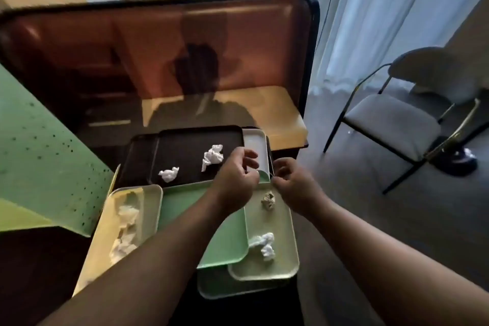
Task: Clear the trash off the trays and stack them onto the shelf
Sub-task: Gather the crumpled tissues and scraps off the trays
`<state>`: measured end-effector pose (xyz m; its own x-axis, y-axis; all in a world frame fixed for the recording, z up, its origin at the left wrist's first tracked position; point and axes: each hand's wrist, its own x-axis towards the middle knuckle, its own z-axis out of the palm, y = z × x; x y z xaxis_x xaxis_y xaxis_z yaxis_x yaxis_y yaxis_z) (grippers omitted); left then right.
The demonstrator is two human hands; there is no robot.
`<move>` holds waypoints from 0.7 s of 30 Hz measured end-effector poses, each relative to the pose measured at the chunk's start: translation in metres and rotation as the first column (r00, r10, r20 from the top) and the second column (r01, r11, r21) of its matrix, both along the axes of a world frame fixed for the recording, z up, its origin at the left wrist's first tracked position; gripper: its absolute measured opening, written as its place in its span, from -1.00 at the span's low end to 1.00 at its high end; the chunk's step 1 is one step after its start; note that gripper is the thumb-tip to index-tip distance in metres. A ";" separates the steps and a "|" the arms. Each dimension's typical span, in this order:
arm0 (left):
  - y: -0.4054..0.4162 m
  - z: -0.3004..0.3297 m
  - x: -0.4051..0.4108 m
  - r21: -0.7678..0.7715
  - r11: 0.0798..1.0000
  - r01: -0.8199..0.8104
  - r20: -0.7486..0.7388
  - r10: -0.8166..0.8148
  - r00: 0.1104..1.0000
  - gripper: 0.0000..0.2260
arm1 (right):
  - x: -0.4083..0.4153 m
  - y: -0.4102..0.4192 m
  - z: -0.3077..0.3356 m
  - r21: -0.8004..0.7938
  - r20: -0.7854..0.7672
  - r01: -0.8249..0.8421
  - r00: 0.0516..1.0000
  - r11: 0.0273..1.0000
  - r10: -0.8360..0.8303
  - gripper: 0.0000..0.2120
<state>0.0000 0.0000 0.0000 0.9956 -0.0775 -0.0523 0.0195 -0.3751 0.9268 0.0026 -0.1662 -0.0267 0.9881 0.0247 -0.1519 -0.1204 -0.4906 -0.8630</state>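
Several trays lie overlapped on a dark low table. A black tray [185,145] at the back carries two crumpled white papers [213,156] [168,173]. In the middle lies a green tray [201,222]. My left hand [235,177] pinches its far right corner. A pale green tray [280,222] on the right holds a small brownish wad [267,200] and a white wad [264,245]. My right hand [293,185] curls its fingers at that tray's far corner; its grip is unclear. A cream tray [150,201] on the left holds white tissue [125,227].
A white tray [255,147] pokes out behind the black one, and another pale tray [211,286] lies beneath at the front. A dark glossy panel [158,61] stands behind. A green board [39,153] leans at left. A grey chair [397,124] stands at right on the floor.
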 end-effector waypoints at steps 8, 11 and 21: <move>0.011 -0.046 -0.032 0.036 0.999 -0.025 -0.215 0.032 0.976 -0.77 | -0.048 0.009 -0.060 -0.475 -0.397 -0.456 0.874 0.753 0.279 -0.79; 0.025 -0.057 -0.038 0.032 0.999 0.001 -0.294 0.008 0.956 -0.75 | -0.065 0.021 -0.077 -0.562 -0.420 -0.523 0.848 0.641 0.323 -0.63; 0.055 -0.065 -0.043 -0.075 0.989 0.128 -0.305 -0.145 0.941 -0.81 | -0.066 0.030 -0.070 -0.512 -0.230 -0.025 0.967 0.859 -0.108 -0.90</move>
